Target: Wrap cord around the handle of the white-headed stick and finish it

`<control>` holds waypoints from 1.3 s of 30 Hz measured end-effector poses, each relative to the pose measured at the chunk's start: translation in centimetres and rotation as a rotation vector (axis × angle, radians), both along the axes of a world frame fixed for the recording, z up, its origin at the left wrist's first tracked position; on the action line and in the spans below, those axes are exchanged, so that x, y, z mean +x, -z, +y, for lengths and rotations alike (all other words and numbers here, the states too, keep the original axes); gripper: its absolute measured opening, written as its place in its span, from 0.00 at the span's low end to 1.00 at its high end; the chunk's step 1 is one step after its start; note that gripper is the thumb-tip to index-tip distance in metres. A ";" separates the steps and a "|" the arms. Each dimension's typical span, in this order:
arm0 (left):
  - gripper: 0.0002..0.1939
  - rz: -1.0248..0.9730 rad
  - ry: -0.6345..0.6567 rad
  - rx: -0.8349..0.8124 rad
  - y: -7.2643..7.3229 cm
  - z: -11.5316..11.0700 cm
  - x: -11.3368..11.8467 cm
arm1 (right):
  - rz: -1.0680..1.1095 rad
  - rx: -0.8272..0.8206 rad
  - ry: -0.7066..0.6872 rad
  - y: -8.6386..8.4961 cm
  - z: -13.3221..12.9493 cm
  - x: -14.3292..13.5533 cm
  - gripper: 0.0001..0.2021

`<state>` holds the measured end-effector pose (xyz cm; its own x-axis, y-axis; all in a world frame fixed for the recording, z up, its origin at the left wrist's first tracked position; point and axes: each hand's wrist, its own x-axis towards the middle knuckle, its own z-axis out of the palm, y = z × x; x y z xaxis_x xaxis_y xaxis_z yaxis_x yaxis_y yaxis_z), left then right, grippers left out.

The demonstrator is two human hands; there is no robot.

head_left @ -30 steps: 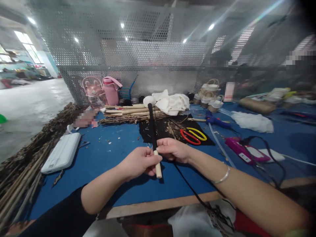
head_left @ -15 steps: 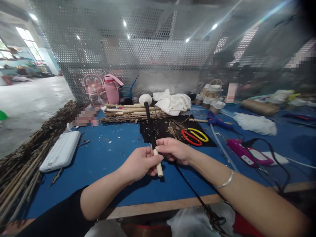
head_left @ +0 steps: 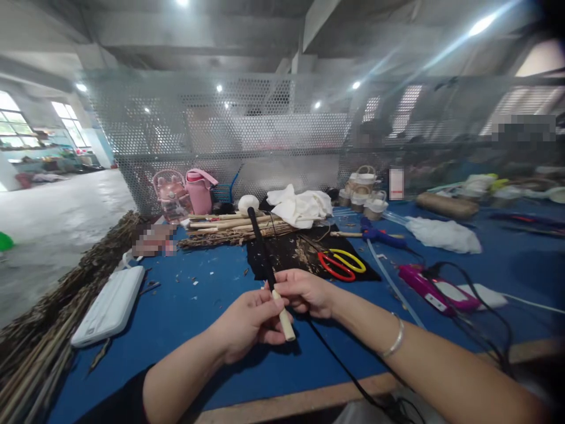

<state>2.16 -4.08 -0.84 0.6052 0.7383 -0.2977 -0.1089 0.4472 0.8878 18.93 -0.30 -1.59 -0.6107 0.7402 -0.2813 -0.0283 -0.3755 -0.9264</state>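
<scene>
A blue table [head_left: 180, 312] filled the lower view, with a black cloth [head_left: 286, 262] lying on it beneath scissors [head_left: 339, 261]. Over the table's near half, a black-wrapped stick [head_left: 263, 256] pointed away, a white ball [head_left: 249, 205] at its far end; the left hand [head_left: 251, 323] gripped its bare pale end, the right hand [head_left: 304, 292] pinched it just beyond, and a thin black ribbon [head_left: 331, 347] trailed nearby.
</scene>
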 end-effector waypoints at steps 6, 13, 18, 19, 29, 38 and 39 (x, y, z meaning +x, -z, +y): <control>0.18 0.160 0.044 0.027 0.3 0.6 -0.2 | -0.061 0.101 0.002 0.6 0.2 -0.5 0.11; 0.19 0.357 -0.152 0.262 -0.4 -3.2 -0.8 | -0.125 0.122 0.037 -0.6 -2.2 -1.5 0.13; 0.23 0.116 -0.249 0.171 0.1 -8.3 -1.2 | -0.026 0.123 0.069 -0.7 -6.5 -2.8 0.13; 0.24 0.103 -0.281 0.149 0.4 -8.9 -1.1 | -0.008 0.120 0.083 -0.3 -7.1 -3.1 0.13; 0.15 -0.028 -0.310 0.083 1.0 -9.0 -2.0 | -0.058 0.317 0.273 1.3 -8.9 -4.4 0.08; 0.09 -0.195 -0.391 -0.033 1.7 -8.9 -1.1 | -0.175 0.483 0.462 1.2 -9.4 -4.5 0.03; 0.09 -0.217 -0.398 -0.041 1.7 -8.9 -1.0 | -0.174 0.486 0.462 1.2 -9.4 -4.6 0.03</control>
